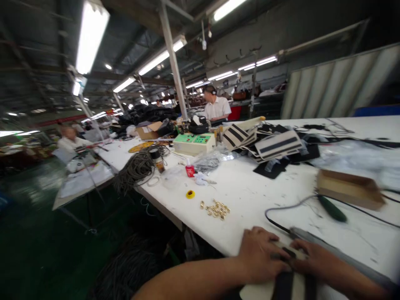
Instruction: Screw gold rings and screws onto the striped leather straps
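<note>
My left hand (261, 256) lies on a cream piece with black stripes (284, 283) at the table's near edge, its fingers bent over the piece. From the right, my right hand (315, 258) reaches to the same piece, thumb and fingers close to the left fingertips. Whatever is between the fingertips is too small and blurred to make out. Beyond the hands, small gold metal pieces (218, 209) lie loose on the white table (250, 196), with a yellow ring-shaped roll (190, 194) to their left.
An open cardboard box (350, 187) and a green-handled tool (331, 208) lie at the right, near a dark cable (275, 223). Further back are striped panels (278, 145), a control box (195, 143), a red bottle (189, 170) and coiled cord (136, 168). A person (217, 107) sits behind.
</note>
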The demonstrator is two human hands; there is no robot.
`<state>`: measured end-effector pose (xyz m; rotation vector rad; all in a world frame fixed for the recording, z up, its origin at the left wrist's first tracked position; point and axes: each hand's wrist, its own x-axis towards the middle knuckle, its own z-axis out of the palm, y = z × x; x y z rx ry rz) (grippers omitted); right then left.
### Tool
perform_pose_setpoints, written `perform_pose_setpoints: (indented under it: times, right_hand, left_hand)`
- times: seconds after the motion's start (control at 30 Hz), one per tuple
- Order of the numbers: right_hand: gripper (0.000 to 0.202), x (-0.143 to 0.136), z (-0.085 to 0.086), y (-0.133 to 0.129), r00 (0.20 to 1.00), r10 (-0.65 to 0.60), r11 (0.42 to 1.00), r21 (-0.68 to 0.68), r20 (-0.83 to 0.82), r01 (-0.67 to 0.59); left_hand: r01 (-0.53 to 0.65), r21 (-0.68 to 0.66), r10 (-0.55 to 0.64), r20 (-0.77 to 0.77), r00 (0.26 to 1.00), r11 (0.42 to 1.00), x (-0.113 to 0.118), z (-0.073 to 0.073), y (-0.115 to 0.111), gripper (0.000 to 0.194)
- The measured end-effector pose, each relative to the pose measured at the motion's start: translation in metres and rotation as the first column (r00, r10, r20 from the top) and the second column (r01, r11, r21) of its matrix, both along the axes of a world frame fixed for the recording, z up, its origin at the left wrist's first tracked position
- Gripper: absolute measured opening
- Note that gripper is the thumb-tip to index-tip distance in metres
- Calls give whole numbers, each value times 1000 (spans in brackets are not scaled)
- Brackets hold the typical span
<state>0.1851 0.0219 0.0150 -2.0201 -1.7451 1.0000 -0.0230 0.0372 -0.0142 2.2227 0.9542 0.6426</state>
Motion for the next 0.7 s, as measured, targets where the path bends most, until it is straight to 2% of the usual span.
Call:
perform_pose_setpoints:
  times: [0.07, 0.13, 0.3, 0.43, 0.7]
  right_hand:
    - [19, -11, 20, -10, 999, 4, 1000, -23, 38, -3]
    - [27, -15, 28, -13, 999, -11, 999, -45, 42, 12]
    - [45, -7, 15, -19, 995, -87, 996, -14, 57, 88]
    - [49, -6, 8, -30, 996, -85, 995, 53, 37, 83]
    - [43, -4, 18, -35, 997, -42, 997, 70, 66, 37]
  left_hand:
    - [7, 8, -6, -62, 998, 1000, -1, 7, -3, 28]
    - [-18, 30, 19, -45, 999, 999, -1, 7, -2, 26]
    - [23, 73, -22, -23, 999, 997, 1, -4, 4, 23]
    - [28, 105, -22, -57, 998, 994, -1, -1, -1, 21]
    - [36, 145, -22, -98, 995, 989, -1, -3, 1, 20]
